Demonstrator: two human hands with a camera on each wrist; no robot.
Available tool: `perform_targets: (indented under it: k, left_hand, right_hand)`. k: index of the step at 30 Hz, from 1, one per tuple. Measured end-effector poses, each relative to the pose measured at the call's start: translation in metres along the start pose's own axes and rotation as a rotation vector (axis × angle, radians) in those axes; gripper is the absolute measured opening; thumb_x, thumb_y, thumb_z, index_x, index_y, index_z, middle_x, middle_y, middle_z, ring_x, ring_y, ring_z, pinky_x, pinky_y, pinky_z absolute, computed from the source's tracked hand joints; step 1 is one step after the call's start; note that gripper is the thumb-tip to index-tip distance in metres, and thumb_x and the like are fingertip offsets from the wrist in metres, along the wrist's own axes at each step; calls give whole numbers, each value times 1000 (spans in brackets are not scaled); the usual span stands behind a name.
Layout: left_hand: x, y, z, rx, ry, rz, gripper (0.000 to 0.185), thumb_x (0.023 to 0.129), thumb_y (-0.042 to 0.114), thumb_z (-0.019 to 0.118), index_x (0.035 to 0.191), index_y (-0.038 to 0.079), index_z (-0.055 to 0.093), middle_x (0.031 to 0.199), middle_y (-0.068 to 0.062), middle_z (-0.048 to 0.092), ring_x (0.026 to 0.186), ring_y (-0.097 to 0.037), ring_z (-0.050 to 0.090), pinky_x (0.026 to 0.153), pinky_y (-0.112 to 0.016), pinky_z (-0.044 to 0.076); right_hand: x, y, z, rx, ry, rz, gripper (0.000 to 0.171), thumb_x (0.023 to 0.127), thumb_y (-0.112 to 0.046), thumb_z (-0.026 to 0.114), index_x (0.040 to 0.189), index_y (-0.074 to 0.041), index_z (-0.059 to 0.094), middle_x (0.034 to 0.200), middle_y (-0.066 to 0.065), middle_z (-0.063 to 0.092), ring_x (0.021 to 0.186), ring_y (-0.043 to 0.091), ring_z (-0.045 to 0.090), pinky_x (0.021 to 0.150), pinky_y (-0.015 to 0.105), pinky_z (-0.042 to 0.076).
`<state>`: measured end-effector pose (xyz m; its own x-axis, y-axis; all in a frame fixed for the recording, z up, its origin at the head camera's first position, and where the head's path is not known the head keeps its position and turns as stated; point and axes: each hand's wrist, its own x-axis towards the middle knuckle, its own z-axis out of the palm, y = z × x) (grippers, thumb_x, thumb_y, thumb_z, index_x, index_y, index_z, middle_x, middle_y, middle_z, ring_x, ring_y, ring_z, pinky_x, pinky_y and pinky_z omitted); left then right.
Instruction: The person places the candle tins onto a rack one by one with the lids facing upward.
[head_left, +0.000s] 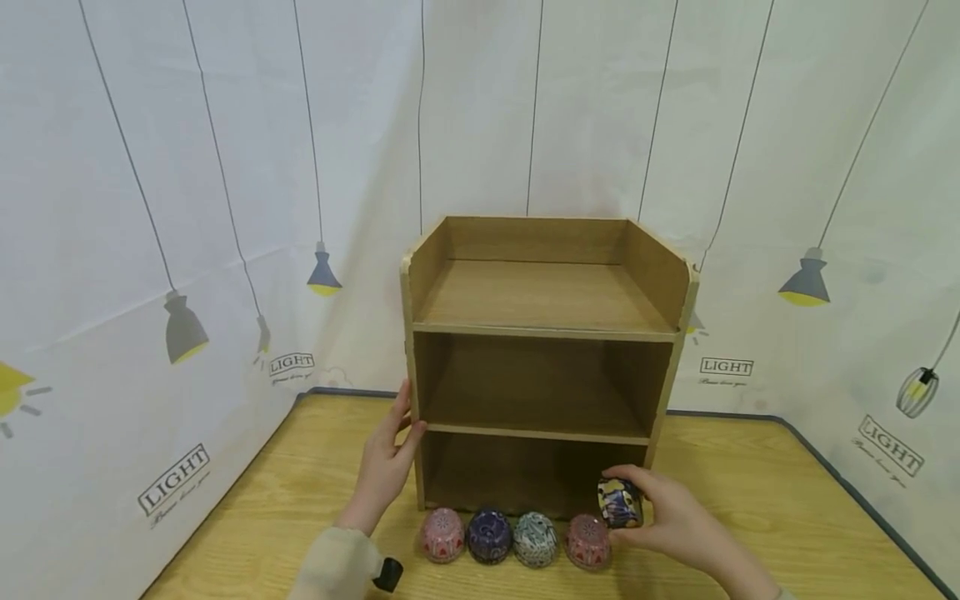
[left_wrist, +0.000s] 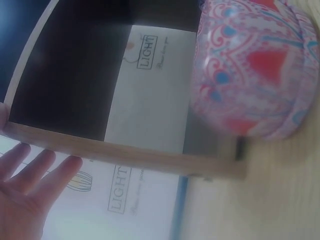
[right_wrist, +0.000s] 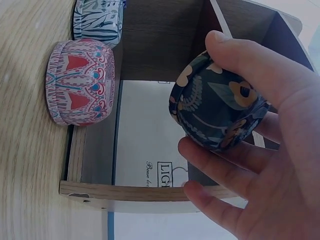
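A wooden shelf [head_left: 536,435] with a raised rim stands on the table. My left hand [head_left: 386,471] rests against its left side panel, the thumb at the front edge; in the left wrist view the fingers [left_wrist: 64,175] lie fairly straight along the panel. My right hand [head_left: 663,512] holds a small round dark tin [head_left: 619,502] with a yellow flower pattern, tilted between thumb and fingers [right_wrist: 220,165], in front of the lower right compartment. Before the shelf stand a pink tin [head_left: 442,535], a dark blue tin [head_left: 490,536], a white-green tin [head_left: 536,539] and another pink tin [head_left: 588,542].
The shelf has a top tray [head_left: 547,292] and two open compartments, with the middle board [head_left: 532,432] between them. Table surface [head_left: 300,467] extends on both sides. A white sheet [head_left: 480,108] printed with lamps encloses the back and sides.
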<state>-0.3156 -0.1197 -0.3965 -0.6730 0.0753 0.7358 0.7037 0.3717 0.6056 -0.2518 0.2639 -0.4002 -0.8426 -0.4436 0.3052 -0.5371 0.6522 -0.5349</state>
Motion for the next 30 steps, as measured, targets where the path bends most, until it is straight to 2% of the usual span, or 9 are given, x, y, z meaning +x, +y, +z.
perform_targets:
  k: [5, 14, 21, 30]
  left_hand:
    - [0, 0, 1, -10, -2, -13, 60, 95, 1, 59, 149, 2, 33, 149, -20, 38, 112, -45, 56, 71, -41, 58]
    - [-1, 3, -1, -3, -6, -45, 60, 95, 1, 59, 149, 3, 33, 149, -20, 37, 113, -46, 55, 74, -46, 57]
    - [-2, 6, -3, 15, -6, -42, 60, 95, 0, 59, 149, 3, 33, 149, -20, 38, 113, -46, 56, 73, -45, 57]
    - [0, 7, -1, 4, -7, -29, 60, 95, 0, 58, 149, 2, 33, 148, -21, 38, 114, -47, 54, 73, -47, 57]
  right_hand:
    - [1, -3, -2, 0, 2, -9, 64, 76, -35, 83, 129, -13, 55, 118, 1, 61, 97, 14, 62, 80, 37, 54]
    - [3, -5, -3, -49, 35, -29, 63, 76, -34, 84, 127, -11, 56, 117, 1, 62, 98, 15, 62, 82, 48, 53]
    - [4, -9, -4, -46, 38, -14, 65, 74, -34, 85, 127, -13, 55, 117, 0, 62, 97, 14, 62, 82, 49, 53]
    - [6, -14, -6, -7, 40, -4, 68, 73, -28, 87, 128, -7, 54, 110, -1, 62, 90, 7, 59, 75, 31, 53]
